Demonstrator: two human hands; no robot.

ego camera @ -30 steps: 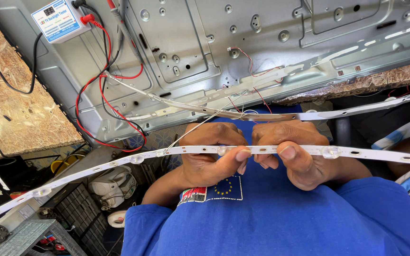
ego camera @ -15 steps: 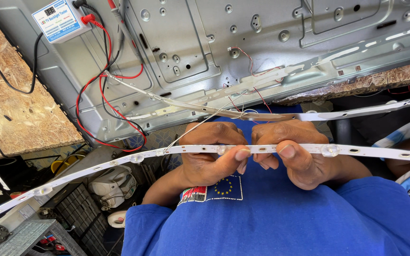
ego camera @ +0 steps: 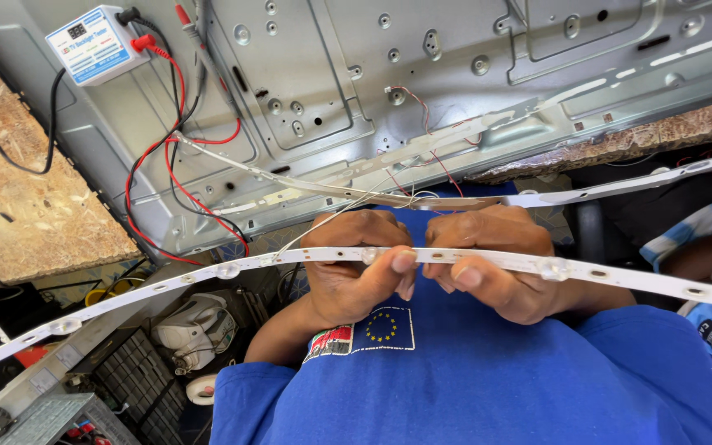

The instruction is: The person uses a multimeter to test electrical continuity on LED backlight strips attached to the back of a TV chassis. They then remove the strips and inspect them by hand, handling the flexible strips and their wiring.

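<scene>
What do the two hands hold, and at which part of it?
Both the left hand and the right hand grip one long white LED strip near its middle, thumbs pressed on its front.

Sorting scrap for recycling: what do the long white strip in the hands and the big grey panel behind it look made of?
The long white strip looks like thin, matte, flexible board: it bows and carries clear domed lenses. The big grey panel looks like stamped sheet metal with a dull sheen, pressed ribs and punched holes.
</scene>
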